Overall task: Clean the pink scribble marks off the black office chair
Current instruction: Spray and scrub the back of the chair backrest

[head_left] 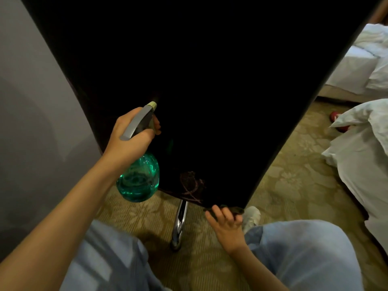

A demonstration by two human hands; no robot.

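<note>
The black back of the office chair (210, 91) fills the middle of the view. Pink scribble marks (192, 185) show near its lower edge. My left hand (130, 137) grips the grey trigger head of a green spray bottle (138, 181), its nozzle close to the chair back, up and left of the marks. My right hand (226, 221) holds a dark cloth (235, 210) at the chair's bottom corner, just right of the scribble.
A chrome chair leg with a caster (179, 225) stands on the patterned carpet (279, 185) between my knees. A grey wall (31, 101) is at the left. White bedding (361, 143) and a bed lie at the right, with a red shoe (336, 118) on the floor.
</note>
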